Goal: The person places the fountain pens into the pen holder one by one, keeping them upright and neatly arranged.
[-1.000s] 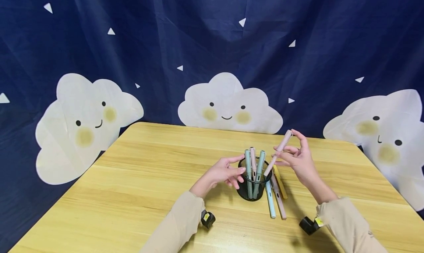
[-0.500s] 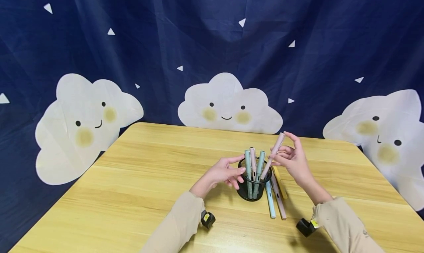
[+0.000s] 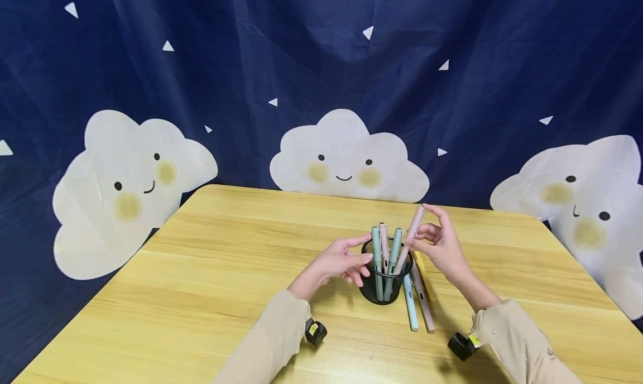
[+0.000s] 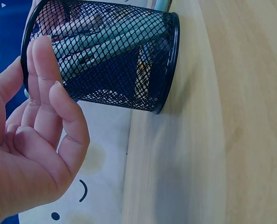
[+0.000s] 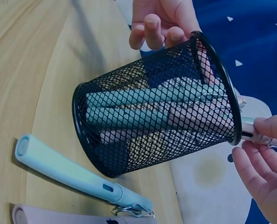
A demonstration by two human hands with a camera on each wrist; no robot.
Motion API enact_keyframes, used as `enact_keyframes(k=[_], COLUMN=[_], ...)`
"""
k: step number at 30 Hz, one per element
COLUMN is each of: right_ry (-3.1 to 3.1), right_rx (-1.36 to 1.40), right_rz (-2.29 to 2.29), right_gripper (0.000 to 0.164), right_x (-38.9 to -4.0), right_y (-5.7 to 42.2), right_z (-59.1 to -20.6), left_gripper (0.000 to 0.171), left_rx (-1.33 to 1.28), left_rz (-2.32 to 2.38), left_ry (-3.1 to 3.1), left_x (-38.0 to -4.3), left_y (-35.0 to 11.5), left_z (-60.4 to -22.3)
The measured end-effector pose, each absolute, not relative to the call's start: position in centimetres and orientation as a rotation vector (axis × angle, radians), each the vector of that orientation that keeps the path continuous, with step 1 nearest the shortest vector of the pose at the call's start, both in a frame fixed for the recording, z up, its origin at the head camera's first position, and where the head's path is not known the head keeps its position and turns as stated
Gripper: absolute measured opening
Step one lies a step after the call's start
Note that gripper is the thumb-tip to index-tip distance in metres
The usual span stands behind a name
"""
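A black mesh pen holder (image 3: pixel 374 289) stands upright on the table, with two green pens (image 3: pixel 375 247) and a pink pen (image 3: pixel 384 241) inside. My left hand (image 3: pixel 341 261) holds its rim from the left, thumb and index finger at the top edge; other fingers (image 4: pixel 45 60) lie by the mesh. My right hand (image 3: pixel 442 247) pinches another pale pink pen (image 3: pixel 414 222), tilted, its lower end inside the holder. In the right wrist view, the right thumb and fingers (image 5: pixel 250 163) are close to the rim.
Right of the holder, a light blue pen (image 3: pixel 410 306), a pinkish-mauve pen (image 3: pixel 423 306) and a yellow pen (image 3: pixel 424 275) lie on the wooden table (image 3: pixel 201 294). A dark blue curtain (image 3: pixel 321 49) with white clouds hangs behind the table.
My right hand has moved left and slightly down, lowering the pink pen further into the holder and tilting it more upright. The left hand stays at the rim.
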State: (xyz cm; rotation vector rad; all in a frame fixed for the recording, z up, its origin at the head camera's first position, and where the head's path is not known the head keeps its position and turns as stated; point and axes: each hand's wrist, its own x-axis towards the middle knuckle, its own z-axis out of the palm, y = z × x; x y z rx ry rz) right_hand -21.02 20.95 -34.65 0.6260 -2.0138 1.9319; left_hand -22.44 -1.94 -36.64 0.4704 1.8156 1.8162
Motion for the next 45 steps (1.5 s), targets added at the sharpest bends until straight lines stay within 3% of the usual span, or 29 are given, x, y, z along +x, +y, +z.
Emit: enact_keyframes(k=[29,45], right_ry=[-2.121,-2.142], right_rx=[0.679,0.698], right_rz=[1.825,1.747], right_gripper=[0.069,0.060], right_x=[-20.89,-20.49], right_y=[21.01,20.93], right_z=[-35.42,-35.68], left_gripper=[0.057,0.057], left_rx=[0.465,0.486], left_rz=[1.816,1.811], left_ry=[1.809,1.838], left_x=[-22.38,-22.44], left_y=[-2.02,-2.00], left_z=[-36.42,-36.71])
